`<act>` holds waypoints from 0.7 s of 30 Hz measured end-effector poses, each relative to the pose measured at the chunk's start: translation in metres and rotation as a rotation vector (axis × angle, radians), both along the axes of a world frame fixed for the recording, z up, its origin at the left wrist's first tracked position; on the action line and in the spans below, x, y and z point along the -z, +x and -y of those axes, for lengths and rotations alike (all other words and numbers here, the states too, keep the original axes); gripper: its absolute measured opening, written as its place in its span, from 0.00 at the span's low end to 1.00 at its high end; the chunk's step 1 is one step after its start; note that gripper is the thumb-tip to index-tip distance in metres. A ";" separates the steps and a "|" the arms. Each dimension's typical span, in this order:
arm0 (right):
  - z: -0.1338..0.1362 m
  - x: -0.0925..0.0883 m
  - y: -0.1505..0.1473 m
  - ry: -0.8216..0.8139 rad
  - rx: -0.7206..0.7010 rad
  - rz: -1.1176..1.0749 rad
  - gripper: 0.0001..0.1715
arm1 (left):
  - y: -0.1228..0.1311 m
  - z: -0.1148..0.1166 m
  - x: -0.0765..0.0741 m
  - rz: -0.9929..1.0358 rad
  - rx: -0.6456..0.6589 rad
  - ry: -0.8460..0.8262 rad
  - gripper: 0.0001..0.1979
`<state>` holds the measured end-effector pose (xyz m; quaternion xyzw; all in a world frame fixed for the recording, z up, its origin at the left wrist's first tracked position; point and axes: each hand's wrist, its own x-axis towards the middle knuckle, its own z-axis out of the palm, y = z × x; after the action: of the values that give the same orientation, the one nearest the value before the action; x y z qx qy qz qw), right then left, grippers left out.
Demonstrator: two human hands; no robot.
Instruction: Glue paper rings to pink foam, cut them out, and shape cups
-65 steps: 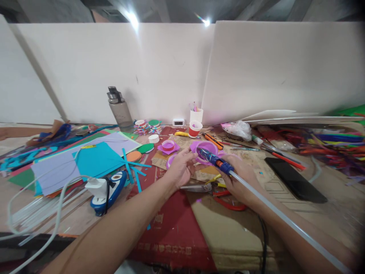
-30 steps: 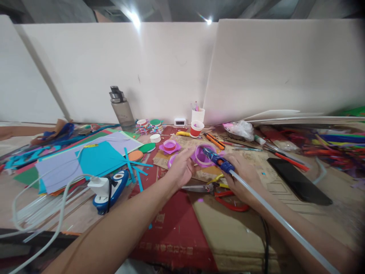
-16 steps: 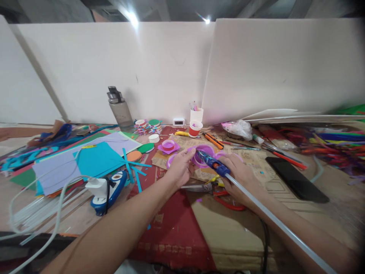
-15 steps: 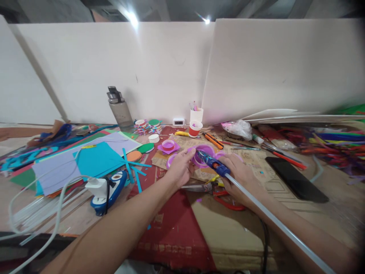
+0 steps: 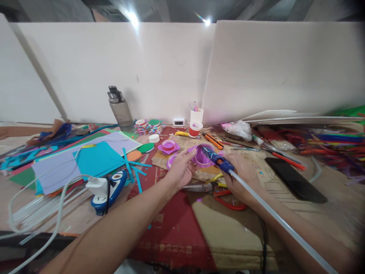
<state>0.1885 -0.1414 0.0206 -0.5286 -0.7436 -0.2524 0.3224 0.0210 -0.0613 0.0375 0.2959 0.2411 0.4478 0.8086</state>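
My right hand (image 5: 242, 173) is wrapped round a blue glue gun (image 5: 219, 161), from whose back a long glue stick (image 5: 273, 217) runs toward me. Its nozzle points into a purple ring-shaped piece (image 5: 199, 159) on a purple base. My left hand (image 5: 182, 169) grips that piece at its left edge, thumb and fingers closed on it. Left of it sit a purple ring (image 5: 170, 161) and a smaller red-and-purple ring (image 5: 168, 145) on a purple square. Under my hands lie red-handled scissors (image 5: 229, 201) and a yellow-handled tool (image 5: 216, 178).
A blue power strip (image 5: 110, 198) with a white plug stands at left, near coloured paper sheets (image 5: 99, 160). At right lies a black phone (image 5: 295, 179). Farther back are a paper cup (image 5: 195, 129), a bottle (image 5: 119, 108) and a small clock (image 5: 178, 122). Cardboard (image 5: 228, 228) covers the front.
The glue gun and my right hand have shifted slightly right, with the nozzle moving away from my left fingertips. My left hand stays nearly in place on the purple piece.
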 end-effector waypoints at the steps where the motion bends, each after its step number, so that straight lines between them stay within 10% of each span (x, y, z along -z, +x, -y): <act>1: 0.000 0.000 0.000 -0.008 0.008 -0.006 0.12 | 0.000 0.000 0.000 0.014 0.003 0.003 0.03; 21: 0.001 0.000 -0.001 -0.100 -0.073 -0.008 0.13 | -0.003 -0.005 0.004 -0.041 0.092 -0.040 0.09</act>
<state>0.1874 -0.1428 0.0207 -0.5178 -0.7727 -0.2009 0.3075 0.0180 -0.0561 0.0335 0.2994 0.2525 0.3991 0.8290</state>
